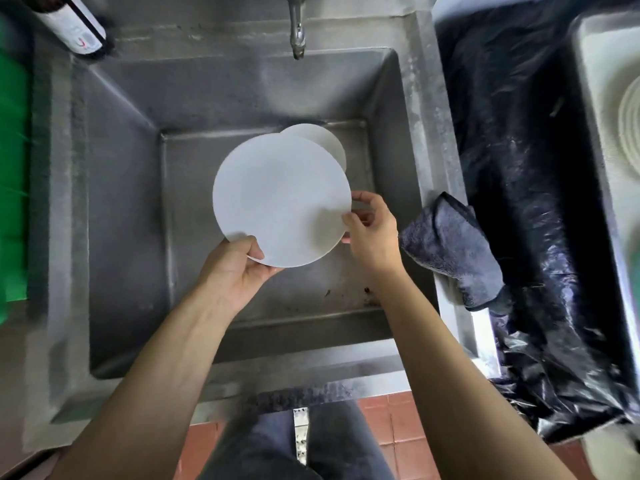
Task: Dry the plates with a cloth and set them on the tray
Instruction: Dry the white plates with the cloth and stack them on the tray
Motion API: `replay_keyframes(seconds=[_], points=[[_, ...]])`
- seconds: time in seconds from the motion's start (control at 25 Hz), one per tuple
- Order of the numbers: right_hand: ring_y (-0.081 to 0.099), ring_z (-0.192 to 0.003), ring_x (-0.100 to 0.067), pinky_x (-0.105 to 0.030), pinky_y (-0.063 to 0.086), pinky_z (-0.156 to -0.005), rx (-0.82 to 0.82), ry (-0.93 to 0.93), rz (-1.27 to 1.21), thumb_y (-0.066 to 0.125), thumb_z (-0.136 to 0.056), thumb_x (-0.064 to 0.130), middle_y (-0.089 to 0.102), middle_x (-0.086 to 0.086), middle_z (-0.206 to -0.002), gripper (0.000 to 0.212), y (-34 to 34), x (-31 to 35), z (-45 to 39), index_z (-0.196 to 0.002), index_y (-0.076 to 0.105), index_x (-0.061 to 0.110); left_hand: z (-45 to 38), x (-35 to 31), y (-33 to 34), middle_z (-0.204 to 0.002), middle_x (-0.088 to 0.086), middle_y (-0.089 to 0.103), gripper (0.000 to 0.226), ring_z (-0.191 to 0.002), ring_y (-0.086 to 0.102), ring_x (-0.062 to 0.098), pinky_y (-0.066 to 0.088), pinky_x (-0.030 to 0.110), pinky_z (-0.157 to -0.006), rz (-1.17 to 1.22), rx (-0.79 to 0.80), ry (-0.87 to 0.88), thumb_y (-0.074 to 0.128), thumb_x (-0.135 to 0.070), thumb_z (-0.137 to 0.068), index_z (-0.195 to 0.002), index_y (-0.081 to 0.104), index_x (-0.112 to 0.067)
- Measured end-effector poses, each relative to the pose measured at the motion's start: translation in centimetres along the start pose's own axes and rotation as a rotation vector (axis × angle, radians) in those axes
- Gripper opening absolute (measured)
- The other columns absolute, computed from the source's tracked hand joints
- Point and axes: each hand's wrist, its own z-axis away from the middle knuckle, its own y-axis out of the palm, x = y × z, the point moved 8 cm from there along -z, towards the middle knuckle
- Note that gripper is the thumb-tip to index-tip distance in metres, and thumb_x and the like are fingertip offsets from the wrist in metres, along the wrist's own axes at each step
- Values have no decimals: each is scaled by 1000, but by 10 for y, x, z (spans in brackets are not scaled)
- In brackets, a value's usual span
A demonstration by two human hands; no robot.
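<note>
Nearest the camera, two bare forearms reach forward over the front rim of a steel sink [114,188]. The left hand [239,268] grips the near-left edge of a white plate [277,199]: its thumb lies curled over the top face and the fingers wrap beneath the rim. The right hand [370,233] pinches the plate's right edge, the thumb and forefinger closed on the rim while the other fingers curl loosely behind. The plate is held roughly level above the basin, clear of the sink floor.

Just right of the right hand, a dark grey cloth [453,251] lies bunched on the sink's right ledge, untouched by either hand. Beyond that ledge, a black plastic bag [526,168] lines a bin, and at the far right edge a stack of white plates [630,123] sits in a pale tray [595,64], only partly in view.

Behind the held plate, a second white plate [329,140] peeks out on the sink floor, mostly covered. Further back, a metal tap [298,32] hangs over the basin. In the far left corner stands a dark bottle [72,22] with a white label; a red mark shows on it, but the writing is too blurred to read. A green object [12,168] fills the left edge.
</note>
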Motion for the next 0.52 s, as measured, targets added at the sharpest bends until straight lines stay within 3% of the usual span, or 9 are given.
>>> replay_keyframes(seconds=[0.08, 0.16, 0.24, 0.36, 0.44, 0.52], points=[[64, -90, -12, -39, 50, -90, -130, -176, 206, 59, -94, 14, 67, -1, -103, 33, -31, 14, 8, -126, 62, 19, 14, -3, 6, -123, 10, 71, 70, -108, 70, 35, 57, 56, -83, -14, -2, 7, 33, 18, -62, -120, 64, -4], [58, -104, -28, -41, 41, -94, -315, -314, 482, 63, -90, 18, 64, -7, -114, 39, -67, 18, 20, -130, 61, 18, 27, -7, 14, -125, 11, 70, 73, -112, 67, 36, 56, 57, -84, -51, 8, 17, 32, 18, -63, -127, 61, -2], [46, -129, -37, -48, 30, -107, -427, -239, 758, 70, -85, 32, 55, -10, -138, 59, -98, 1, 27, -141, 54, 23, 40, -12, 21, -127, 10, 69, 73, -115, 65, 36, 56, 59, -86, -88, 18, 36, 31, 18, -66, -130, 58, -2], [14, -155, -32, -60, 11, -119, -341, 8, 907, 71, -83, 50, 24, -11, -166, 85, -121, -43, 31, -157, 32, 37, 57, -19, 33, -127, 9, 69, 74, -116, 65, 36, 53, 63, -91, -122, 43, 62, 31, 18, -66, -132, 58, -3], [6, -157, -30, -65, 11, -119, -308, 36, 926, 67, -91, 44, 11, -13, -170, 78, -122, -57, 33, -159, 28, 41, 68, -21, 41, -126, 10, 69, 73, -113, 67, 35, 54, 61, -90, -132, 50, 66, 31, 18, -67, -131, 58, -3], [11, -156, -32, -63, 16, -118, -318, 16, 915, 63, -96, 33, 10, -17, -169, 67, -123, -57, 33, -156, 35, 41, 78, -23, 49, -125, 11, 70, 72, -111, 68, 35, 56, 58, -88, -139, 55, 65, 32, 18, -67, -130, 59, -2]])
